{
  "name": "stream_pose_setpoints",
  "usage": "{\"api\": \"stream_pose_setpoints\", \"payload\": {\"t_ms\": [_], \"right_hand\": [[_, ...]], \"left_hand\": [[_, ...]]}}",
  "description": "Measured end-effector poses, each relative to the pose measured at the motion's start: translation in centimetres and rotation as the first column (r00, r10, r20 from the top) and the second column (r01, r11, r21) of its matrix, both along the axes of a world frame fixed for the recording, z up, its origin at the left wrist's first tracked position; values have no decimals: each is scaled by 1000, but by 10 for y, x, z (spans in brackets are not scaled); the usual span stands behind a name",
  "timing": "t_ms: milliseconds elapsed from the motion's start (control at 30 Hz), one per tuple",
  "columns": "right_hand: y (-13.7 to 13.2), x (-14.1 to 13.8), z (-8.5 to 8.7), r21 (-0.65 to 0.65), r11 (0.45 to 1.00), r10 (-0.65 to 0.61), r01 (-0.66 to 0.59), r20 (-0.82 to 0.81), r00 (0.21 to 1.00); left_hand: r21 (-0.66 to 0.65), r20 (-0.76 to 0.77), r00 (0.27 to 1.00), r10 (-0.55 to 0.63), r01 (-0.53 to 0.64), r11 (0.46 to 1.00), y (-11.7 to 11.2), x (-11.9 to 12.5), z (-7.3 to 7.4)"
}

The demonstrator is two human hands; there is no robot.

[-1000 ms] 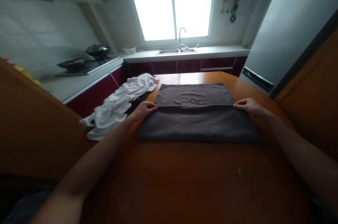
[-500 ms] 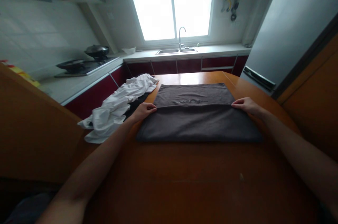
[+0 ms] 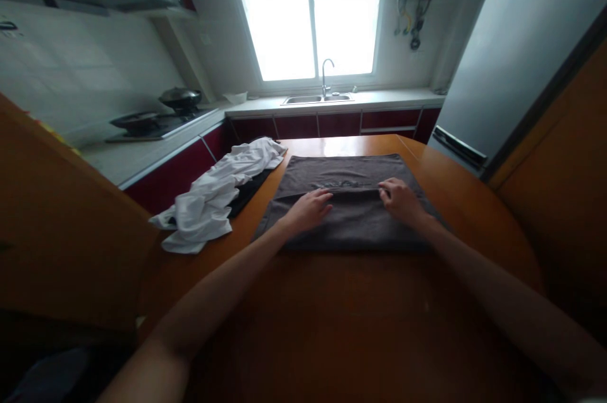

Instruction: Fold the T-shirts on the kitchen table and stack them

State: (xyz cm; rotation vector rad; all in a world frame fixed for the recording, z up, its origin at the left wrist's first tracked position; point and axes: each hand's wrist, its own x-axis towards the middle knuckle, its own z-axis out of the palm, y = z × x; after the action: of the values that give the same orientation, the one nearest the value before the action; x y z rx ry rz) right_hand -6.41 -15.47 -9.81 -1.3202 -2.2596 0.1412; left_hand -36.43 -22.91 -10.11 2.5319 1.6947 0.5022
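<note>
Dark grey-brown towel (image 3: pixel 351 226), lying flat at the middle of the wooden table (image 3: pixel 360 314), near part folded over the far part. Left hand (image 3: pixel 308 210) and right hand (image 3: pixel 401 199) rest palm-down on the upper layer by its far edge, fingers extended, clasping nothing. Crumpled white garment (image 3: pixel 213 200) lies beside the towel's left end. Behind: sink (image 3: pixel 315 99), contents not discernible; wok (image 3: pixel 180 98) on the hob.

towel (image 3: pixel 351 200): dark grey-brown | cloth heap (image 3: pixel 218 191): white | table (image 3: pixel 332 314): orange-brown wood | cabinets (image 3: pixel 332 124): dark red
</note>
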Motion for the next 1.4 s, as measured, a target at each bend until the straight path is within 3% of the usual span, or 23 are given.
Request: {"api": "stream_pose_setpoints", "payload": {"t_ms": [133,267,400,533,633,767,900,1033,1233,1400], "right_hand": [[-23,-38,-27,-143,989,55,-31,163,985],[-29,-43,-41,-276,961,86,-12,256,963],[-25,-39,-34,-247,969,63,-6,225,972],[-11,-30,-32,-126,988,-64,89,189,980],[-1,-21,-40,-211,962,-114,171,259,959],[4,-16,-47,-282,930,-133,234,334,933],[7,-5,-44,-232,937,-178,261,326,929],[15,20,-44,-174,923,-272,342,331,904],[21,37,-52,-267,882,-276,388,375,885],[13,30,-40,-192,907,-308,375,305,901]], "left_hand": [[-152,-83,994,68,-81,985,4,19,-18],[-202,-107,988,110,-130,971,-3,16,-26],[-152,-93,990,109,-122,981,-3,16,-23],[-106,-93,986,141,-151,983,5,14,-23],[-180,-130,980,152,-174,968,8,10,-27],[-180,-159,974,164,-192,965,8,9,-29],[-128,-143,970,197,-216,968,4,11,-22],[-37,-147,942,302,-310,950,0,-1,-17],[-173,-186,912,365,-396,902,-2,-24,-23],[-92,-154,919,363,-379,921,-2,-17,-14]]}}
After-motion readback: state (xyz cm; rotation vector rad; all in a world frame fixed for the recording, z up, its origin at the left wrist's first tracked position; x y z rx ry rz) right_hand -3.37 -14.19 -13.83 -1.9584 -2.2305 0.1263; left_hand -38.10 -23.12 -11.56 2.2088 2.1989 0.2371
